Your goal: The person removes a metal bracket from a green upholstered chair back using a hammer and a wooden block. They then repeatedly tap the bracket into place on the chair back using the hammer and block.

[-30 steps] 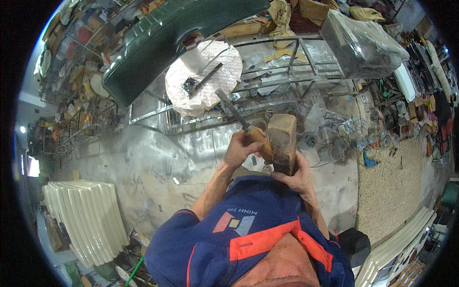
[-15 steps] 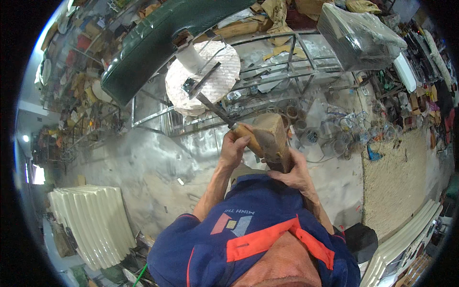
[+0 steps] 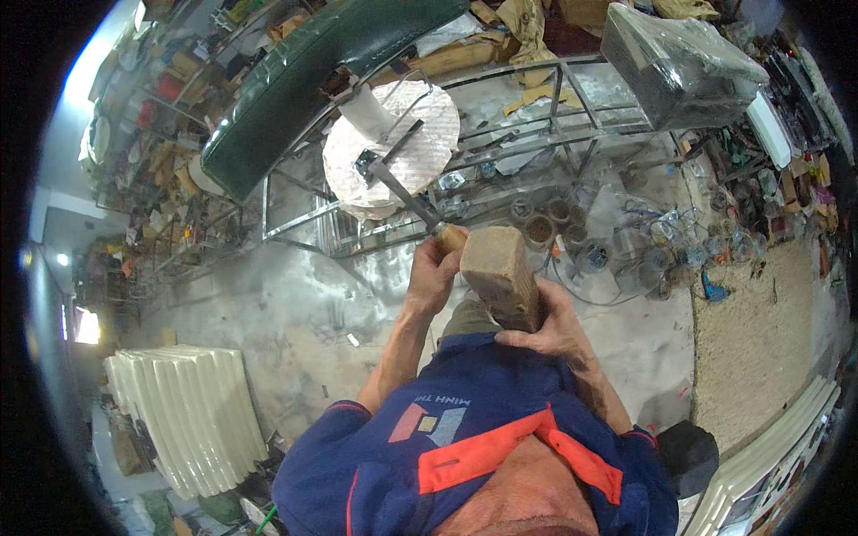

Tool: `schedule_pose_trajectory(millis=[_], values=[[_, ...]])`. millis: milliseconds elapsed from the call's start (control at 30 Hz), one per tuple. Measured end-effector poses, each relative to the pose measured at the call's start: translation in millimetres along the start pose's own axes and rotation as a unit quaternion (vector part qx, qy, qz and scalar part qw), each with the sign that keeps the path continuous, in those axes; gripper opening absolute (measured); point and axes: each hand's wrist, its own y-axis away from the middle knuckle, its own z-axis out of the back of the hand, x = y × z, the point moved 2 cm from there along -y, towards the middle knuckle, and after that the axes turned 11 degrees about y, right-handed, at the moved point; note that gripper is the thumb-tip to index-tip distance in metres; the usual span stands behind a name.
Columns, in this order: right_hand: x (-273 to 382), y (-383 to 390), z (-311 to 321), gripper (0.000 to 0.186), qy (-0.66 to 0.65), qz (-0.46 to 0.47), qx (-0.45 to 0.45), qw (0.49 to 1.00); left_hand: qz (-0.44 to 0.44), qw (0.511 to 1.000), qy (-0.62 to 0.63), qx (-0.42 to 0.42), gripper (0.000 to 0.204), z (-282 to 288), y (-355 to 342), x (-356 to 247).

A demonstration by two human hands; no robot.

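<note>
Gripping a chisel (image 3: 407,192) by its handle, left hand (image 3: 435,268) fingers closed, shaft pointing upper left; right hand (image 3: 547,329) clasps the wooden block (image 3: 500,275) just beside.

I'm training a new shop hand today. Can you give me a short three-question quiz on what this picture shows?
1. True or false: the left hand grips a wooden-handled tool.
2. What does the right hand hold? A) wooden block B) glass jar C) paint brush
3. Fill in: the tool's metal shaft points toward a round ______ disc.

Key: 1 true; 2 A, the wooden block; 3 white, the disc lying on the metal frame.
</note>
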Motion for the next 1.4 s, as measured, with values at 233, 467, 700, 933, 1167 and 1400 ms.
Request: schedule_pose_trajectory(millis=[233,467,700,933,1167,1400], values=[[20.3,-30.8,-6.3,0.094,-0.082,-0.008,-0.029,0.996,-0.043,0.998,-0.038,0.041,0.053,-20.7,-31.0,-40.0],[36.7,-53.7,-5.8,0.094,-0.025,0.023,-0.065,0.997,-0.055,0.995,0.015,0.082,0.052,-20.7,-51.4,-59.2],[40.2,-75.3,-9.6,0.087,0.042,0.082,-0.094,0.991,-0.106,0.988,-0.077,0.075,0.04,2.8,-68.2,-60.7],[56.9,-101.7,-13.1,0.076,0.022,0.133,-0.147,0.98,-0.147,0.968,-0.202,0.032,0.037,-7.9,-81.9,-82.3],[101.3,-137.0,-13.0,0.064,0.024,0.145,-0.184,0.972,-0.1,0.985,0.075,0.118,0.051,-15.6,-103.9,-110.7],[124.3,-178.2,-20.5,0.056,-0.023,0.132,-0.197,0.971,-0.093,0.982,0.138,0.091,0.05,-34.0,-121.5,-141.1]])
